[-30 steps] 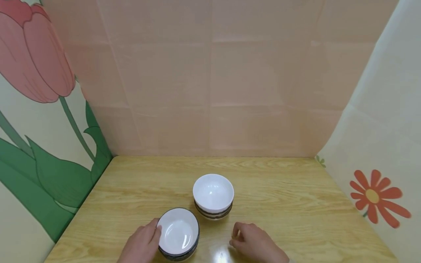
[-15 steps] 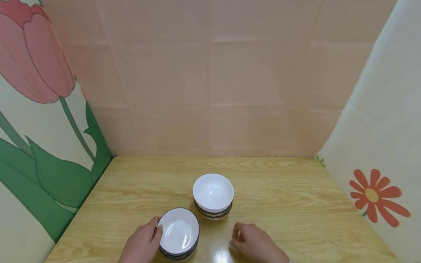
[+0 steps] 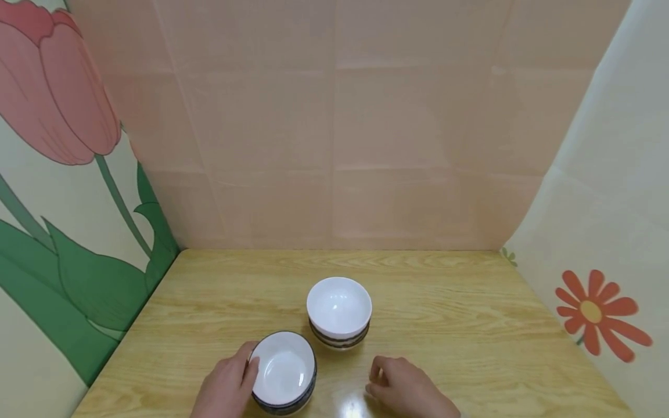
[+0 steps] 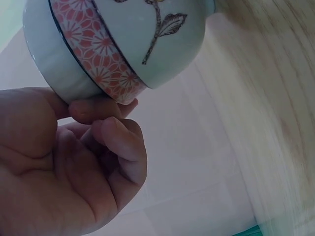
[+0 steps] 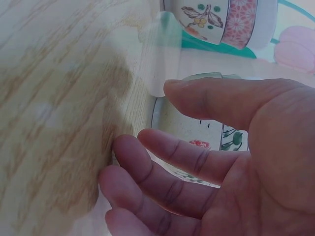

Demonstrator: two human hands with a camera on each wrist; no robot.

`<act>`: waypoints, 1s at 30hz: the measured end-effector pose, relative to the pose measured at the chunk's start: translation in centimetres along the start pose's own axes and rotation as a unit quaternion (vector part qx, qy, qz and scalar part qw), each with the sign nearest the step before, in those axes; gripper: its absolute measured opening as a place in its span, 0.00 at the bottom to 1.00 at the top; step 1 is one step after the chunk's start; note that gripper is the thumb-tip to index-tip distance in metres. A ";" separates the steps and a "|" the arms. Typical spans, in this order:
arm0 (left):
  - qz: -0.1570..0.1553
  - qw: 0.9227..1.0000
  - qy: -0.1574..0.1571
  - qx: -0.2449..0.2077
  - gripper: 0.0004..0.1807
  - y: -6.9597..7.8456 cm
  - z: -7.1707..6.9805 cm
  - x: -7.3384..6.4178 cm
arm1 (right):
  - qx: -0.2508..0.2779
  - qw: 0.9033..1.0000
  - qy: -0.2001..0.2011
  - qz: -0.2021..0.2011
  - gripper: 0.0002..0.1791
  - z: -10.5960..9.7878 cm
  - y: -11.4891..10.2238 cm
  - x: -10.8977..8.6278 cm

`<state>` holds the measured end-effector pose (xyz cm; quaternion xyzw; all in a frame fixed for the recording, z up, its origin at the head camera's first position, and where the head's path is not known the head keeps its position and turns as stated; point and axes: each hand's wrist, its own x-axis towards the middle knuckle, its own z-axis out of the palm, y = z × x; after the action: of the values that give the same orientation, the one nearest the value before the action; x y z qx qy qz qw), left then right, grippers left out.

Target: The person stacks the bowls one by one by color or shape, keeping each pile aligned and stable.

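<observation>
My left hand pinches the left rim of a white bowl with a dark edge, on top of a small stack at the front of the table. The thumb lies over the rim and the other fingers sit outside. In the left wrist view, the bowl's side carries a pink patterned band and a brown leafy sprig. My right hand rests on the table right of the stack, fingers loosely bent, holding nothing. Behind, between the hands, stands a second stack with a plain white bowl on top.
The wood-grain table reaches back to a pinkish-brown cloth wall. A tulip-printed panel borders the left side, and a pale panel with a red flower borders the right.
The left hand has shifted very slightly to the right at the rim. Both bowl stacks and the right hand stay in place.
</observation>
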<state>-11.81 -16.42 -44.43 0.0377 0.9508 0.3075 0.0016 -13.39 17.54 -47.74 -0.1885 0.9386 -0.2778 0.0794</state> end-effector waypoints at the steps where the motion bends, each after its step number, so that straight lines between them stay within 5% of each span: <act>1: -0.004 1.000 -0.002 0.002 0.16 0.0 0.0 0.0 | 0.000 1.000 0.001 -0.001 0.09 0.0 0.0 0.0; 9: -0.018 0.999 0.005 0.027 0.17 0.2 0.1 0.1 | 0.000 1.000 0.003 0.000 0.09 0.1 -0.1 0.0; 19: 0.013 0.997 0.046 0.057 0.13 0.2 0.4 0.0 | 0.003 1.000 -0.008 0.009 0.09 0.0 -0.1 0.1; 30: 0.017 0.998 0.061 0.009 0.12 0.3 0.4 -0.2 | 0.007 1.000 -0.008 0.008 0.09 0.0 -0.1 0.0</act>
<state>-11.56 -15.96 -44.56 0.0350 0.9511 0.3007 -0.0618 -13.42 17.50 -47.67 -0.1827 0.9375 -0.2821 0.0901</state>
